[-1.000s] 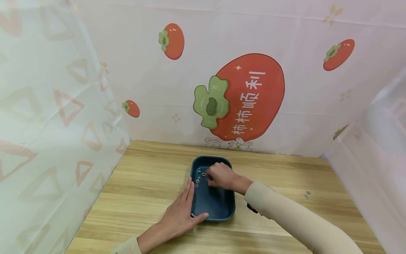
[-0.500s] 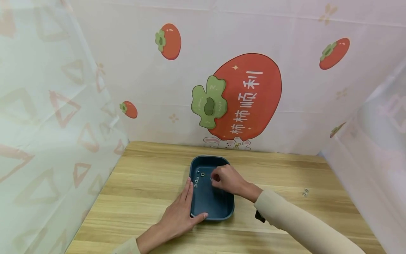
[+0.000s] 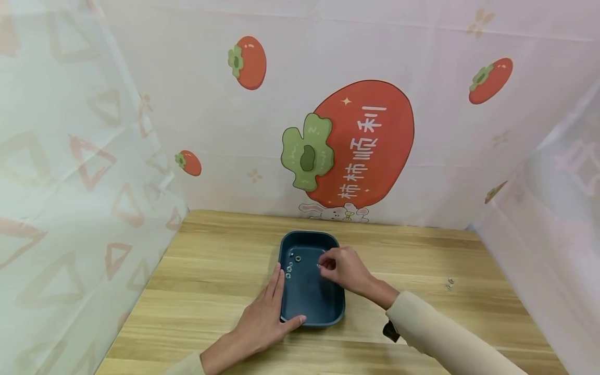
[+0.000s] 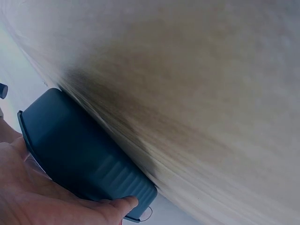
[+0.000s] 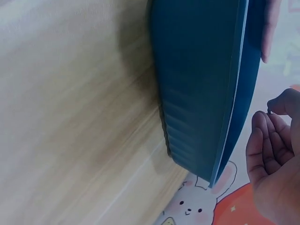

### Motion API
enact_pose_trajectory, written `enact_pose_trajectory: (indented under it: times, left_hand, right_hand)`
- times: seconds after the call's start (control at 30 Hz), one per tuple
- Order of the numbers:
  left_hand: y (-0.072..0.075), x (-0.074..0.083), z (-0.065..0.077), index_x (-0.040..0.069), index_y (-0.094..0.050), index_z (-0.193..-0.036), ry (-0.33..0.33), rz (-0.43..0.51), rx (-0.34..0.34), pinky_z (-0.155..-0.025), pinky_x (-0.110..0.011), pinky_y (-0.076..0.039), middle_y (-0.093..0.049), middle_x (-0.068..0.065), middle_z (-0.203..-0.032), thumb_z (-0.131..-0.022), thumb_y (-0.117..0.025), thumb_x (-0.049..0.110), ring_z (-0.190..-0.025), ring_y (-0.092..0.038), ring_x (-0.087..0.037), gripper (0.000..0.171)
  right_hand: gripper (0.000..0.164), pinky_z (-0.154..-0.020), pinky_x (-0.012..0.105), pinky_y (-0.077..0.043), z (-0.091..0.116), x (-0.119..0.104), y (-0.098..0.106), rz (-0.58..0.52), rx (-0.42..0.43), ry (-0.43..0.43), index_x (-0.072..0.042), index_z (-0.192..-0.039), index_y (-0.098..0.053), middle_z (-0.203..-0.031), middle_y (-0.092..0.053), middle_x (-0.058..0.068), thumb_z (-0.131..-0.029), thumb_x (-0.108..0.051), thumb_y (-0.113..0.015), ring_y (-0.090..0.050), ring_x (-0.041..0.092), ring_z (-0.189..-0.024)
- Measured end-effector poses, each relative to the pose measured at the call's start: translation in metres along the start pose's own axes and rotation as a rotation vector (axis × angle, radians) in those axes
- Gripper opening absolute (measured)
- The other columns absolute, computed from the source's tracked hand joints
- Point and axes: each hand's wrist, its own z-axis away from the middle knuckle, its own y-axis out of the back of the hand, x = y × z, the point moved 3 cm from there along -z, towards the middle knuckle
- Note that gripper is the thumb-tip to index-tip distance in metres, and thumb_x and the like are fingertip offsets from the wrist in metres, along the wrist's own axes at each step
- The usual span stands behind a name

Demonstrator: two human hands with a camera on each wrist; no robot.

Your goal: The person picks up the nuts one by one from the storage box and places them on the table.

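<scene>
A dark blue rectangular tray (image 3: 311, 304) stands on the wooden table, with several small metal nuts (image 3: 298, 259) lying along its left side. My left hand (image 3: 262, 319) rests against the tray, its fingers straight along the left wall and the thumb over the front rim. In the left wrist view, that hand (image 4: 51, 192) lies along the tray's outer wall. Over the tray's right side, my right hand (image 3: 344, 268) pinches a tiny metal piece (image 3: 319, 266) between thumb and fingertips. Only a dark edge of this piece (image 5: 269, 112) shows in the right wrist view, and its kind is mostly hidden.
Several small metal nuts (image 3: 450, 284) lie on the wooden table (image 3: 403, 338) to the right of the tray. Behind the table stands a cloth backdrop (image 3: 422, 198) with printed persimmons, and cloth walls hang at both sides.
My right hand has moved right, away from the nuts on the tray's left side, with the tiny piece pinched in its fingertips. The left hand keeps its place on the tray.
</scene>
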Motion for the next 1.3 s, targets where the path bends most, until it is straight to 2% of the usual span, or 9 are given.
enact_pose_trajectory:
  times: [0.43,0.83,1.1,1.3]
  left_hand:
    - [-0.001,-0.001,0.0,0.005,-0.01,-0.17,0.003,0.02,0.019,-0.109,-0.061,-0.049,0.0,-0.01,-0.179,-0.094,-0.065,0.071,-0.155,-0.034,-0.04,0.115]
    - [-0.001,0.001,0.002,0.004,-0.013,-0.17,-0.004,0.017,0.022,-0.11,-0.061,-0.048,-0.001,-0.01,-0.179,-0.094,-0.065,0.07,-0.155,-0.034,-0.041,0.113]
    - [-0.001,0.002,0.001,0.005,-0.012,-0.17,-0.004,0.013,0.03,-0.109,-0.062,-0.049,-0.002,-0.01,-0.179,-0.094,-0.065,0.071,-0.155,-0.035,-0.041,0.114]
    - [-0.001,0.002,0.002,0.004,-0.012,-0.17,-0.006,0.001,0.029,-0.108,-0.061,-0.049,-0.003,-0.011,-0.179,-0.094,-0.065,0.071,-0.155,-0.034,-0.041,0.114]
  right_hand:
    - [0.004,-0.068,0.022,-0.06,0.022,0.007,0.007,-0.263,0.113,-0.175,-0.004,-0.095,-0.081,-0.085,-0.076,0.001,-0.091,-0.005,-0.081,-0.066,0.006,-0.071]
    - [0.005,-0.068,0.022,-0.058,0.044,0.018,0.019,-0.416,0.208,-0.297,-0.004,-0.095,-0.081,-0.087,-0.078,0.006,-0.091,-0.005,-0.083,-0.067,0.009,-0.072]
    - [0.011,-0.069,0.023,-0.059,0.056,0.027,0.026,-0.493,0.228,-0.296,0.003,-0.101,-0.08,-0.089,-0.078,0.01,-0.093,-0.004,-0.08,-0.071,0.01,-0.074]
    - [0.012,-0.072,0.025,-0.061,0.065,0.039,0.028,-0.533,0.233,-0.315,0.004,-0.102,-0.079,-0.09,-0.077,0.016,-0.094,-0.004,-0.079,-0.073,0.012,-0.076]
